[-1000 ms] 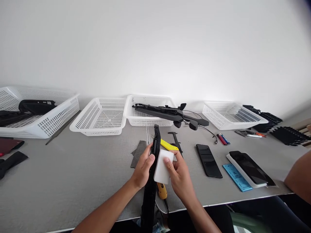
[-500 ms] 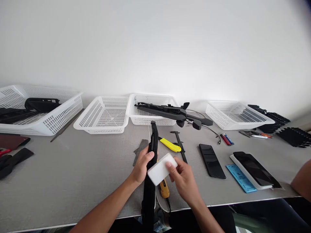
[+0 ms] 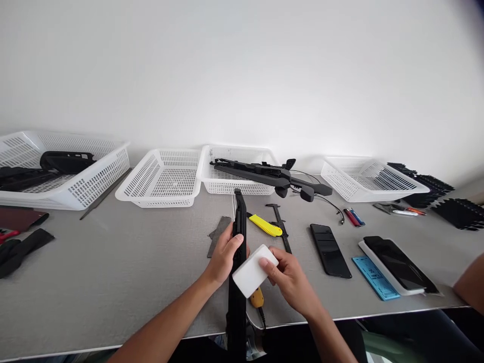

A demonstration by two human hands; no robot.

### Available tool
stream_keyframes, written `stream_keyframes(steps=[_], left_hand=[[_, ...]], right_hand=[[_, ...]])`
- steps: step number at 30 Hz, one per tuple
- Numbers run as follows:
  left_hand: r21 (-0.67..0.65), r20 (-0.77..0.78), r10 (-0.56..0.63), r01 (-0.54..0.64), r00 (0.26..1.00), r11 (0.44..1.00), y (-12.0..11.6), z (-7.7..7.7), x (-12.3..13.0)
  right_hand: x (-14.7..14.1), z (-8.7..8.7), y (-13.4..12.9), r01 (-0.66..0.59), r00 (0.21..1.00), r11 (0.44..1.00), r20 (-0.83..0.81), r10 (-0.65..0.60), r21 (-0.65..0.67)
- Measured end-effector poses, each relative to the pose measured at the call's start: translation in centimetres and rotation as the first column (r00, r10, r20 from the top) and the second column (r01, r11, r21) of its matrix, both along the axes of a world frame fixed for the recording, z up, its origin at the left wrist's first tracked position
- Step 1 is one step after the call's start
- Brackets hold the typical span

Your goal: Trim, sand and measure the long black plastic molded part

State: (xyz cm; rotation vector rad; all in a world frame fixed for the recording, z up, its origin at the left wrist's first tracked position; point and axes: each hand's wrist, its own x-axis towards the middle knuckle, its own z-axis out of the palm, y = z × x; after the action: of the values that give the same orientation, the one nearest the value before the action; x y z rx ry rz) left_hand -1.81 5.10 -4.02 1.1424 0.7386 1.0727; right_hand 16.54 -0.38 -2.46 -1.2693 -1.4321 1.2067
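My left hand (image 3: 224,254) is wrapped round a long black plastic part (image 3: 237,302), which stands lengthwise in front of me and runs down past the table's edge. Pinched in my right hand (image 3: 289,276) is a white rectangular block (image 3: 250,272), like a sponge eraser, its left edge against or just over the black part; contact is hard to tell. Partly hidden beneath the block lies a yellow corded tool (image 3: 257,298). A yellow utility knife (image 3: 265,225) and a dark caliper (image 3: 279,222) lie just beyond, with a grey flat piece (image 3: 219,236) left of the part.
White baskets (image 3: 159,202) line the wall; one holds long black parts (image 3: 257,174) jutting out rightward. To the right lie a black phone (image 3: 330,251), a blue plate (image 3: 374,278), a second phone (image 3: 395,262) and lighters (image 3: 354,217). Another person's arm (image 3: 470,282) rests at the right edge.
The white block has moved slightly down and toward me along the black part, together with my right hand. My left hand and the part have shifted a little to the right.
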Motion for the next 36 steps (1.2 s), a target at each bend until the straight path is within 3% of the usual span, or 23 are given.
stream_keyframes(steps=[3,7,12,16,20,24,26,29,31,33,36], left_hand=[[-0.003,-0.007,0.007,-0.007,1.0,1.0,0.0,0.4,0.1],[-0.03,0.004,-0.029,0.029,1.0,0.999,-0.1,0.6,0.3],[-0.05,0.027,-0.016,0.017,1.0,0.999,0.0,0.3,0.4],[-0.055,0.0,-0.037,0.037,0.999,0.998,0.0,0.3,0.4],[-0.064,0.016,-0.03,0.031,0.999,0.997,-0.1,0.5,0.4],[-0.063,0.018,-0.024,0.025,1.0,0.998,-0.1,0.4,0.3],[-0.071,0.017,-0.037,0.038,0.999,0.997,-0.1,0.5,0.3],[-0.072,0.023,-0.021,0.023,1.0,0.997,0.0,0.5,0.4],[-0.062,0.031,0.0,0.002,1.0,0.998,0.1,0.5,0.4],[-0.073,0.049,-0.003,0.007,0.999,0.997,0.1,0.3,0.4],[-0.103,0.075,-0.05,0.058,0.996,0.993,0.2,0.1,0.3]], right_hand=[[0.5,0.3,-0.1,0.03,0.999,0.999,0.02,-0.03,0.019],[0.8,1.1,-0.1,-0.175,0.982,0.984,0.059,0.177,-0.032],[1.2,1.7,0.0,-0.115,0.992,0.993,0.041,0.116,-0.042],[1.9,1.8,0.3,-0.338,0.939,0.926,0.002,0.343,-0.165],[2.0,1.6,0.5,-0.163,0.985,0.979,0.037,0.169,-0.119],[1.8,2.0,0.4,-0.308,0.948,0.928,0.015,0.318,-0.21],[1.9,2.2,0.6,-0.31,0.948,0.927,0.001,0.317,-0.212],[1.8,2.2,1.0,-0.114,0.994,0.985,-0.016,0.113,-0.132],[1.4,2.1,1.0,-0.006,0.999,0.995,-0.045,0.002,-0.101],[0.9,1.8,0.8,-0.051,0.997,0.992,-0.057,0.044,-0.112],[0.7,1.6,0.6,-0.221,0.975,0.961,-0.055,0.215,-0.167]])
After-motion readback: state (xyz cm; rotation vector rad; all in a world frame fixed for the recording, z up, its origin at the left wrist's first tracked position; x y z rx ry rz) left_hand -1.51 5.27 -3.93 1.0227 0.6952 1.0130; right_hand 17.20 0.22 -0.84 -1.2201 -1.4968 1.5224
